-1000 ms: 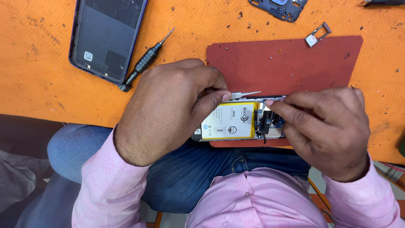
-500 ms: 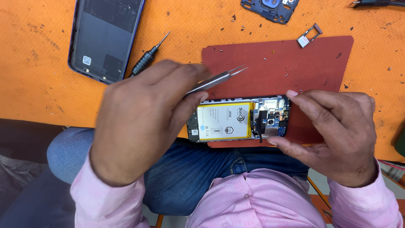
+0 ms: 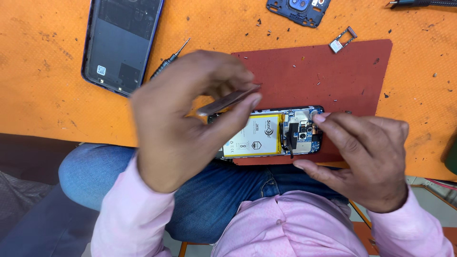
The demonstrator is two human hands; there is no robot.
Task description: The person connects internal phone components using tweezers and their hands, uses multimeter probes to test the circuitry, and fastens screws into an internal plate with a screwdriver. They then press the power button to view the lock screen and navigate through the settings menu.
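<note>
Opened phone (image 3: 276, 135) sits on the red mat (image 3: 333, 71), yellow battery (image 3: 254, 135) inside it. Left hand (image 3: 185, 119) pinches tweezers (image 3: 226, 101) above it; right hand (image 3: 366, 157) fingers grip its end.

Left hand (image 3: 190, 119) raised, fingers pinched, right hand (image 3: 366, 157) lower, thumb and forefinger spread

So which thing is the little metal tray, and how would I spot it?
Find the dark red mat on the orange table. At the mat's top edge, towards its right corner, lies the small metal tray. Unlike the dark plastic cover above it, it is a tiny silver frame with open holes.
</note>
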